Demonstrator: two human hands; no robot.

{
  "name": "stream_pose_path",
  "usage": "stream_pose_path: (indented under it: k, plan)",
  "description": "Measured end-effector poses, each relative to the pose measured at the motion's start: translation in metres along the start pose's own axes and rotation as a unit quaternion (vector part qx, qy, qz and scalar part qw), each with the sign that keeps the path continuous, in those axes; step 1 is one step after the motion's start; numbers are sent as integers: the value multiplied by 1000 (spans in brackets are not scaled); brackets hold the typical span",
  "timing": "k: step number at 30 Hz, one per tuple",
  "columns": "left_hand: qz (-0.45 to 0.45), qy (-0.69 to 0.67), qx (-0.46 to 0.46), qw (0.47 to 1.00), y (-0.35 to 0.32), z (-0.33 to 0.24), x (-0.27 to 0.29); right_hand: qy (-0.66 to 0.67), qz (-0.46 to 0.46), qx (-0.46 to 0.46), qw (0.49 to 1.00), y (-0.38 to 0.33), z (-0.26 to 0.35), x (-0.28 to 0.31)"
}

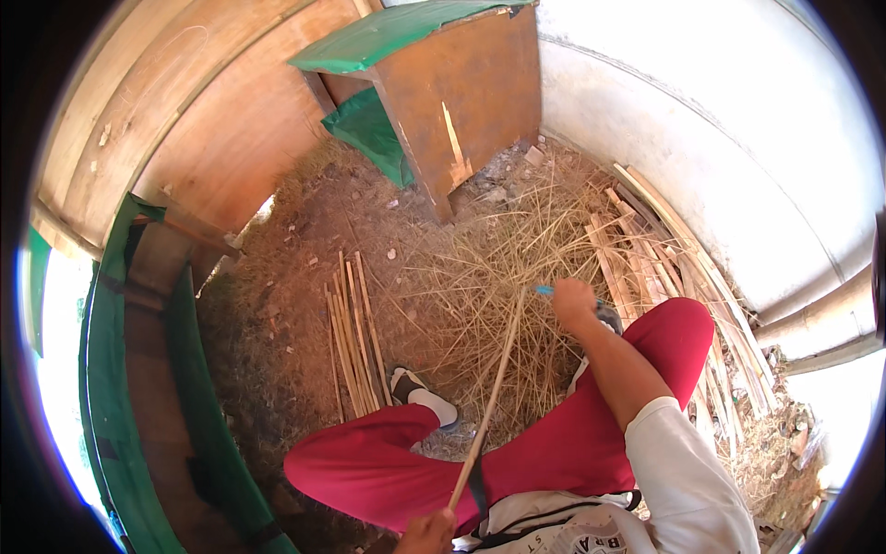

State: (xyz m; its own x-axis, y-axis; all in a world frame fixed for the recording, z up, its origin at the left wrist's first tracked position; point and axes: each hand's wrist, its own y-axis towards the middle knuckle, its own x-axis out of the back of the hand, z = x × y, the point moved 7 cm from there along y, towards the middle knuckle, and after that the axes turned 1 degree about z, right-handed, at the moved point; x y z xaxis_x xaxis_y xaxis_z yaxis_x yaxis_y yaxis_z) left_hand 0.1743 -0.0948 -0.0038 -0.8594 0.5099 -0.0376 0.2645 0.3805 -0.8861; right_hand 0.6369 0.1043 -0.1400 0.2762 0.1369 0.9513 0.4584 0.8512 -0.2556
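Note:
A long, slender bamboo strip (492, 397) slants up and away from my lap, across my red trousers, to the pile of shavings. My left hand (426, 534), low in the picture, is closed around its near end. Near its far end, my right hand (574, 305) is closed on a slim tool with a blue end (544, 290). That blue end points left toward the strip; whether it touches cannot be told, and the fist hides most of the tool. Under the strip's far end lie loose pale shavings (503, 249).
Several cut strips (351, 342) lie on the earth floor beside my left foot. More split wood (660, 258) is stacked along the pale wall at right. Ahead stands a wooden stand (461, 102) with a green cover; a green-edged bench (138, 369) is at left.

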Motion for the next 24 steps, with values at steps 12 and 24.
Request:
stream_pose_path:
  k: [12, 24]
  plan:
    - [134, -112, -82, 981, 11, -67, 3, 103, -68, -37, 992, -11, 14, 33]
    - [133, -73, -119, 981, 60, -100, -7, 226, -94, 146, 959, -68, 92, 90]
